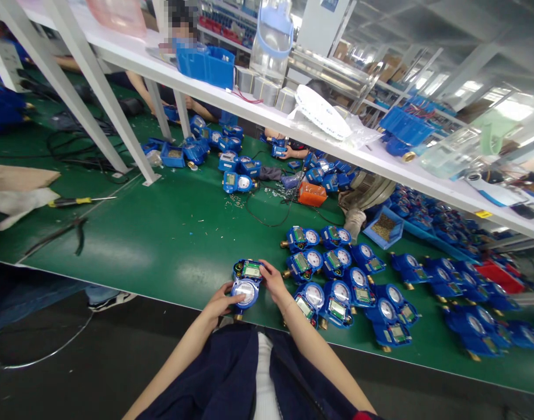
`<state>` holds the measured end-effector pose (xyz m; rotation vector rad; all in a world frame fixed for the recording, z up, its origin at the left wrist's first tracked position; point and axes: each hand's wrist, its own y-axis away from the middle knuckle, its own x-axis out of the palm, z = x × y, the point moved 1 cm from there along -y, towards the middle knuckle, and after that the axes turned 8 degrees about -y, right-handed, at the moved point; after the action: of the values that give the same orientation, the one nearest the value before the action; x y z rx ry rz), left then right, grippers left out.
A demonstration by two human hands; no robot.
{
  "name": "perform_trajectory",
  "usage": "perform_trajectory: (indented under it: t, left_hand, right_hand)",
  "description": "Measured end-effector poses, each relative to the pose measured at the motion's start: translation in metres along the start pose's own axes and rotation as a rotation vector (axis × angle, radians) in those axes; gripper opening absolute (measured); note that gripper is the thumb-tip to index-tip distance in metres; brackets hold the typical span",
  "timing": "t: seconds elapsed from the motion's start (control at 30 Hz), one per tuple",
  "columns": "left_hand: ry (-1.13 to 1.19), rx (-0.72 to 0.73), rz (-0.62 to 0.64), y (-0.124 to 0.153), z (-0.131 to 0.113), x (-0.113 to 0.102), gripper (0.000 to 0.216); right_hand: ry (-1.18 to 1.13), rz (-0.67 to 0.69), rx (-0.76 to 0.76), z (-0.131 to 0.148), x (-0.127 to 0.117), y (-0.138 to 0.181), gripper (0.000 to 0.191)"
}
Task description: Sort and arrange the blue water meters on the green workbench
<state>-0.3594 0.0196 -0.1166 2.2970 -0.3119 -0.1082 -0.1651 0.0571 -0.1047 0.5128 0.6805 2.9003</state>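
A blue water meter (246,282) with a round dial and a small green display lies on the green table (171,233) near its front edge. My left hand (221,302) grips its lower left side, thumb across the dial. My right hand (273,281) holds its right side with fingers curled against the casing. Just to the right, several more blue meters (337,274) lie in rows on the table.
A white shelf (258,111) on slanted legs spans the table, carrying a blue bin (206,64) and a clear jug (272,41). A screwdriver (77,201) and pliers (70,230) lie at left. An orange box (312,194), a tray of screws (384,226) and another person's hands (288,153) are beyond.
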Motion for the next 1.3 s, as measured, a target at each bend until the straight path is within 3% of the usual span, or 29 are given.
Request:
perform_trajectory:
  t: [1.3]
  left_hand:
    - [0.024,-0.032,0.036,0.0030,-0.0050,-0.0029,0.087]
  right_hand:
    - [0.105,-0.024,-0.033,0.0050,-0.0003,0.0005,0.047]
